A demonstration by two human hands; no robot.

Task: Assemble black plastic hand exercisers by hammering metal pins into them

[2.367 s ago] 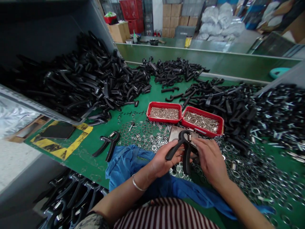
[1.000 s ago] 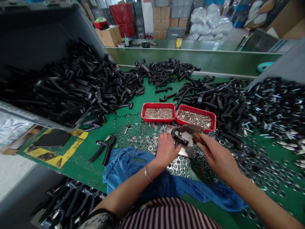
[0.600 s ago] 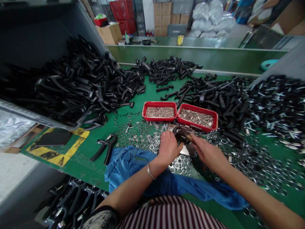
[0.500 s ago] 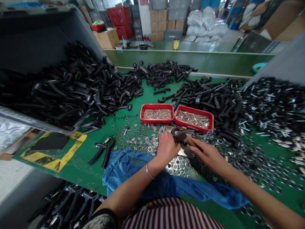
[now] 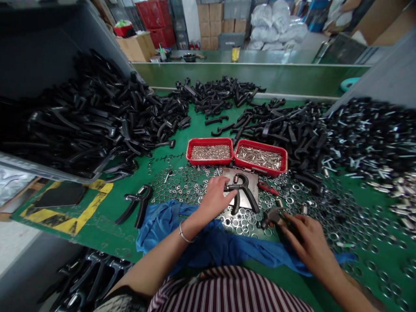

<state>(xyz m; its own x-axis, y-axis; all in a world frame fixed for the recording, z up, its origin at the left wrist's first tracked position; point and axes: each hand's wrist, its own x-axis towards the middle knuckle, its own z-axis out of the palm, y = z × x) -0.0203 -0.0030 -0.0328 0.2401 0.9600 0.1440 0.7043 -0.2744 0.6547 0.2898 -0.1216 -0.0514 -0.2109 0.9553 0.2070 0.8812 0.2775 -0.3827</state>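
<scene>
A black hand gripper [image 5: 248, 195] with two curved handles lies on a small metal plate [image 5: 229, 174], its handles pointing towards me. My left hand [image 5: 212, 197] has its thumb and fingers closed on the left side of this piece, near its joint. Lower on the right, my right hand [image 5: 307, 236] grips a hammer [image 5: 274, 215], whose head rests low over the loose rings beside the plate. Most of the hammer's handle is hidden by my fingers. A red-handled tool [image 5: 268, 189] lies at the plate's right edge.
Two red trays [image 5: 210, 163] of small metal pins stand behind the plate. Metal rings [image 5: 242, 223] and a blue cloth [image 5: 182, 234] lie in front. Another hand gripper [image 5: 138, 203] is on the left. Black handles spill from a grey bin [image 5: 107, 47]; more parts heap on the right.
My right hand has moved the hammer off the hand gripper, down and to the right, so the piece now shows. My left hand stays at it. The view has shifted slightly.
</scene>
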